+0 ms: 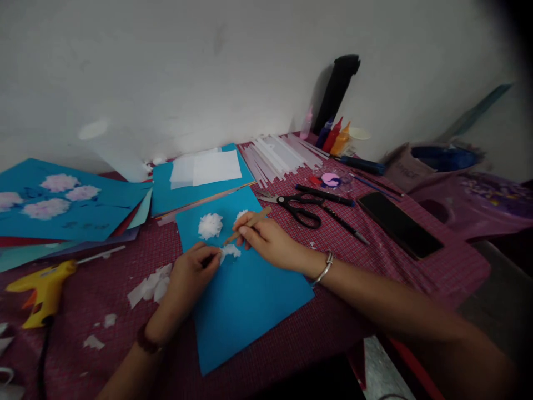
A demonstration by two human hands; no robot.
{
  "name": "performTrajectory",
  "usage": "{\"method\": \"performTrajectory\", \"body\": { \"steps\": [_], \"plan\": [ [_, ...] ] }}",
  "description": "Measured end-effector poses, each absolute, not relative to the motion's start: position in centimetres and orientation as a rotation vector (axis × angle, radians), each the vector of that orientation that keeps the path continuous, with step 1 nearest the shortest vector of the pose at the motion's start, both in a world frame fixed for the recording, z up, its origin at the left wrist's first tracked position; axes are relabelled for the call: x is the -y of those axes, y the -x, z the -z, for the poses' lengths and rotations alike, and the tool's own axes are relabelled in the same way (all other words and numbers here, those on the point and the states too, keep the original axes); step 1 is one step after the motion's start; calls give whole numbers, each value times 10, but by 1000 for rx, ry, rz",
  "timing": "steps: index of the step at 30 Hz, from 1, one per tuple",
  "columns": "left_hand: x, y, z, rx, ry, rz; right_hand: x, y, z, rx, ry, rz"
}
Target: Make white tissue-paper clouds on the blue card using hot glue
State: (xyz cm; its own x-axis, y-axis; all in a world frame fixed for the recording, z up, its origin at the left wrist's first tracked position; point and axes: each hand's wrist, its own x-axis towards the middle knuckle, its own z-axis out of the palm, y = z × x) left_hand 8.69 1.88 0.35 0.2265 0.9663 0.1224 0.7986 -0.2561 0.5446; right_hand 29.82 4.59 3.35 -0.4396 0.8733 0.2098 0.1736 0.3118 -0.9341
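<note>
A blue sheet of card (250,311) lies on the table in front of me. On it are a fluffy white tissue-paper flower (210,225), another white tuft partly behind my right hand, and a smaller white tissue-paper piece (231,251). My left hand (194,272) pinches the left end of that smaller piece, its fingertips close to the card. In my right hand (262,236) is a flat tan wooden stick (259,217), held like a pen with its lower tip down by the small piece.
Left are a yellow glue gun (48,286), tissue scraps (153,284) and a decorated blue card (83,216). Scissors (297,208), a black pen (325,195) and a phone (400,223) lie right. Behind are white glue sticks (278,155), paint bottles (333,138) and white paper (216,168).
</note>
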Motion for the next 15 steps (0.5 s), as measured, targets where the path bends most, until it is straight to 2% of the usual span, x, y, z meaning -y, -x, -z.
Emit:
{"method": "performTrajectory", "body": {
  "steps": [10,15],
  "plan": [
    [-7,-89,1,-1684,-2520,-656,-95,-262,-43,1976,1021,-1338],
    [-2,-92,0,-1748,-2675,-579,-104,-258,-47,2057,1034,-1307]
  ]
}}
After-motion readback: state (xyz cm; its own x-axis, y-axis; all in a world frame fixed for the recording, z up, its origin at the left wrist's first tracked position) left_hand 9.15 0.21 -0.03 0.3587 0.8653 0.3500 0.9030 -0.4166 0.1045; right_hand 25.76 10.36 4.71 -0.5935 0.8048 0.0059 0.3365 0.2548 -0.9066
